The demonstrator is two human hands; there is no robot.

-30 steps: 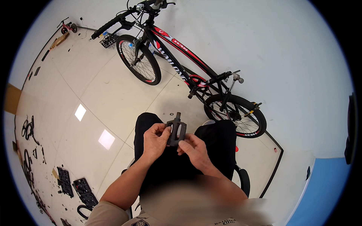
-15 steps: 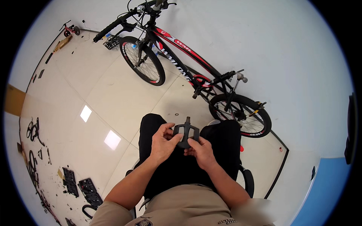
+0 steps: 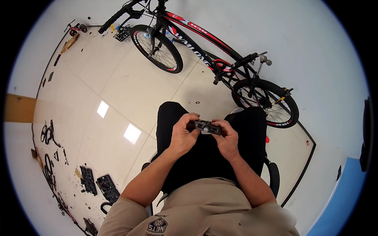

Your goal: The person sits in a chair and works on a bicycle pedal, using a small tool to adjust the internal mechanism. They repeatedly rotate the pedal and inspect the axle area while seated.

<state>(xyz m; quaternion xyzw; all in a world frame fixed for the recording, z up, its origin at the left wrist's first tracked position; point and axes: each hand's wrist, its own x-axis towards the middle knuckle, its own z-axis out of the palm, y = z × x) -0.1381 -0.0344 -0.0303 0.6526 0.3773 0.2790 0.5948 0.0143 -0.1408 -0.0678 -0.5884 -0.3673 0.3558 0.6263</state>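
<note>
Above my lap I hold a dark bicycle pedal (image 3: pixel 207 127) in both hands, tipped so that one narrow edge with a round pale end faces me. My left hand (image 3: pixel 185 133) grips its left end between thumb and fingers. At the other end, my right hand (image 3: pixel 227 137) pinches it the same way. The flat faces of the pedal are mostly turned out of sight. Beyond my knees a black and red bicycle (image 3: pixel 204 55) leans along the white wall, its crank (image 3: pixel 221 74) pointing toward me.
Two dark tool cases (image 3: pixel 107 188) lie open on the tiled floor at the left, with loose bicycle parts (image 3: pixel 49 133) farther left. A small ring (image 3: pixel 197 102) is on the floor past my knees. A chair armrest (image 3: pixel 273 177) stands by my right side.
The pedal has been turned from its flat face to its edge and raised slightly, both hands still on it. The whole view has shifted, moving the bicycle up and right.
</note>
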